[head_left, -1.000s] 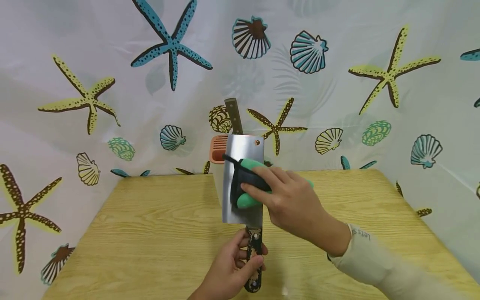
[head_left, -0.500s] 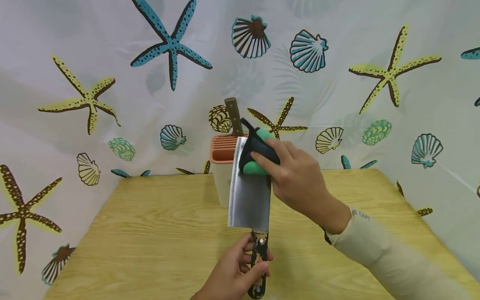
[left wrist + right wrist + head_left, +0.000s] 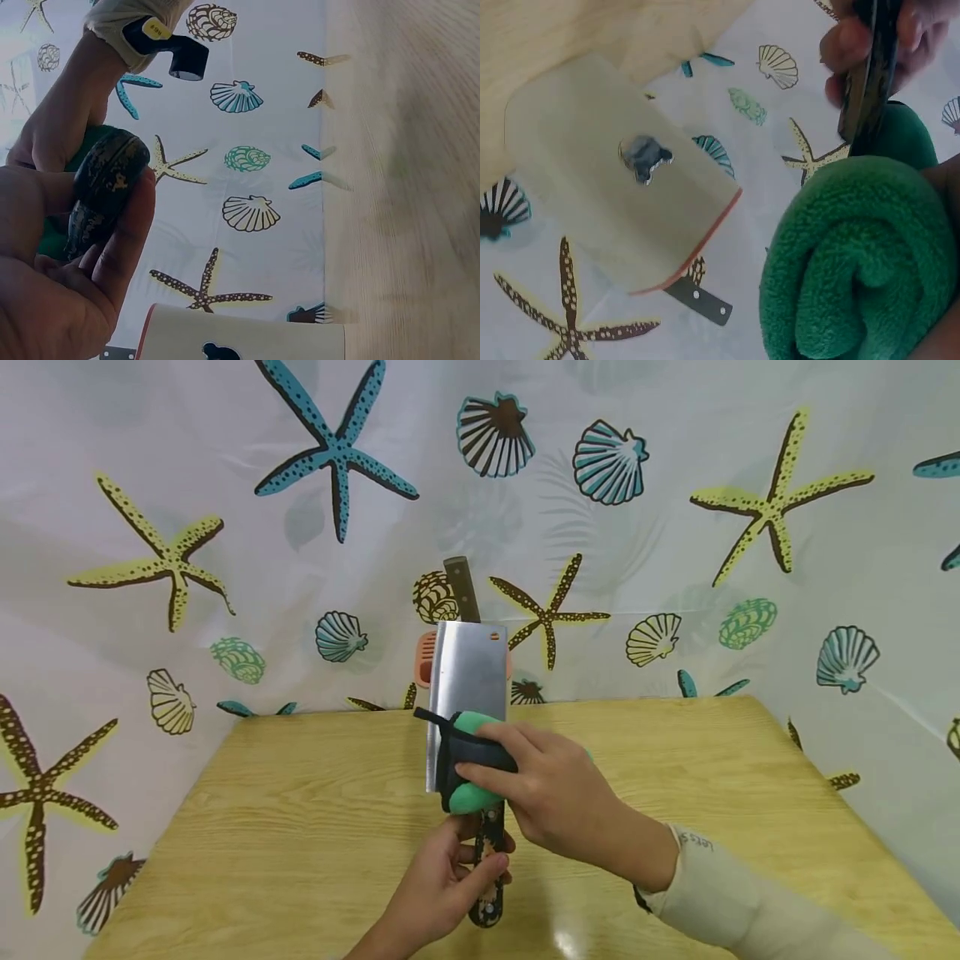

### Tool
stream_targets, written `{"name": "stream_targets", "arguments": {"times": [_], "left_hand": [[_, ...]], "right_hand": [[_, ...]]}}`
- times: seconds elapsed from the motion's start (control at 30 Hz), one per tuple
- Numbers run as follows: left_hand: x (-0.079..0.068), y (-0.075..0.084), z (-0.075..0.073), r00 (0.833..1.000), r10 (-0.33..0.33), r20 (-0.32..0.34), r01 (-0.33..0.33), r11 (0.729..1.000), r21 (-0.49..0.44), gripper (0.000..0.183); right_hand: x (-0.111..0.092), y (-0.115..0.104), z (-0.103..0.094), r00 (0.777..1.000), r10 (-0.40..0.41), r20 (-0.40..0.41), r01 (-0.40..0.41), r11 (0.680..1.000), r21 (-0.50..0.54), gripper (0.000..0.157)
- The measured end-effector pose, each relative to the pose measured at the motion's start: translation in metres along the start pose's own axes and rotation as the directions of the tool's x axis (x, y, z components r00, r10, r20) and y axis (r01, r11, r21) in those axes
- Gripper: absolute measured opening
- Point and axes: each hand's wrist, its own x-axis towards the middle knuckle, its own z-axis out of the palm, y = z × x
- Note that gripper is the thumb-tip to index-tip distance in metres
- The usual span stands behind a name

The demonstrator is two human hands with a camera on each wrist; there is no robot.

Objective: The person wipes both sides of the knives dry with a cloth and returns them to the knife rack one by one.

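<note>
Upright in front of me is a cleaver (image 3: 471,668), its broad steel blade raised above a worn black handle (image 3: 487,843). My left hand (image 3: 438,885) grips that handle, fingers and thumb around it; the left wrist view shows the handle's end (image 3: 112,172) inside the curled fingers. A green cloth (image 3: 474,797) with a dark blue panel and a black loop is held in my right hand (image 3: 558,789) and lies against the lower blade near the handle. In the right wrist view the cloth (image 3: 840,255) appears thick, fuzzy and rolled. It hides the lower blade.
Behind the blade stands a pale knife holder (image 3: 577,165) with an orange slotted top (image 3: 425,652), mostly hidden in the head view. A knife handle (image 3: 461,589) sticks out of it. The wooden table (image 3: 300,810) meets a shell-patterned curtain (image 3: 390,552) at its back edge.
My right hand moved the cloth up to the blade's top, then back down to its lower part. The cleaver tilted and shifted right, then returned left, its blade turned flatter toward me.
</note>
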Motion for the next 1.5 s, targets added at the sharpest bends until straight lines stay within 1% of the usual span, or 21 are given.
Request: {"name": "stream_targets", "arguments": {"times": [0.07,0.13,0.23,0.3,0.37,0.43,0.5,0.57,0.7,0.77,0.83,0.9,1.0,1.1,1.13,1.27,1.37,1.43,1.5], "left_hand": [[0.0,0.001,0.002,1.0,-0.002,0.017,0.002,1.0,0.013,0.042],[-0.001,0.003,0.006,0.999,-0.022,0.046,0.021,1.0,0.022,0.038],[-0.003,0.004,0.01,0.99,-0.072,0.12,0.074,0.997,-0.015,0.035],[-0.004,0.004,0.013,0.982,-0.088,0.168,0.098,0.994,-0.047,0.035],[-0.005,0.004,0.014,0.976,-0.094,0.196,0.109,0.992,-0.068,0.036],[-0.006,0.005,0.015,0.975,-0.094,0.203,0.11,0.992,-0.066,0.037],[-0.006,0.005,0.013,0.975,-0.108,0.195,0.125,0.989,-0.076,0.039],[-0.005,0.006,0.011,0.975,-0.127,0.181,0.145,0.985,-0.089,0.04],[-0.005,0.005,0.007,0.978,-0.147,0.149,0.163,0.981,-0.104,0.039],[-0.005,0.004,0.005,0.983,-0.125,0.134,0.138,0.987,-0.086,0.039],[-0.005,0.003,0.003,0.989,-0.083,0.121,0.093,0.992,-0.08,0.04],[-0.004,0.002,0.001,0.994,-0.036,0.103,0.042,0.997,-0.059,0.038],[-0.003,0.002,0.0,0.997,-0.007,0.075,0.009,1.0,-0.026,0.036],[-0.003,0.003,0.003,0.997,-0.027,0.074,0.026,1.0,0.016,0.037],[-0.004,0.003,0.004,0.996,-0.048,0.079,0.047,0.999,0.02,0.04],[-0.005,0.003,0.012,0.985,-0.096,0.143,0.099,0.995,-0.014,0.046],[-0.006,0.003,0.018,0.98,-0.102,0.17,0.11,0.993,-0.043,0.046],[-0.007,0.005,0.019,0.981,-0.101,0.163,0.11,0.993,-0.044,0.043],[-0.008,0.005,0.02,0.982,-0.106,0.157,0.116,0.992,-0.05,0.041]], "right_hand": [[0.005,0.008,-0.003,1.0,0.012,-0.027,-0.013,0.999,-0.03,0.042],[0.012,0.021,-0.007,0.998,0.037,-0.047,-0.04,0.997,-0.06,0.043],[0.023,0.046,-0.016,0.992,0.102,-0.073,-0.111,0.987,-0.119,0.044],[0.026,0.06,-0.021,0.986,0.142,-0.083,-0.154,0.976,-0.156,0.044],[0.027,0.068,-0.024,0.983,0.157,-0.09,-0.172,0.967,-0.189,0.043],[0.025,0.068,-0.024,0.984,0.148,-0.094,-0.165,0.964,-0.207,0.04],[0.021,0.06,-0.02,0.987,0.126,-0.096,-0.144,0.968,-0.204,0.038],[0.016,0.047,-0.015,0.991,0.102,-0.091,-0.118,0.974,-0.194,0.037],[0.0,0.021,-0.004,0.998,0.054,-0.041,-0.059,0.987,-0.151,0.041],[-0.008,0.008,-0.001,1.0,0.023,-0.017,-0.025,0.992,-0.125,0.044],[-0.014,-0.002,0.002,1.0,-0.018,0.001,0.018,0.995,-0.102,0.047],[-0.019,-0.009,0.004,0.998,-0.065,0.014,0.066,0.992,-0.107,0.049],[-0.018,-0.013,0.004,0.993,-0.116,0.022,0.118,0.985,-0.129,0.051],[-0.009,-0.009,0.001,0.992,-0.123,0.013,0.123,0.979,-0.163,0.049],[-0.004,-0.007,-0.001,0.993,-0.117,0.012,0.117,0.978,-0.173,0.048],[0.018,0.01,-0.008,0.997,-0.076,-0.001,0.074,0.973,-0.219,0.043],[0.033,0.029,-0.011,0.999,-0.027,-0.046,0.015,0.971,-0.239,0.039],[0.039,0.043,-0.013,0.996,0.012,-0.089,-0.032,0.971,-0.235,0.038],[0.04,0.055,-0.014,0.99,0.07,-0.122,-0.094,0.974,-0.206,0.039]]}}
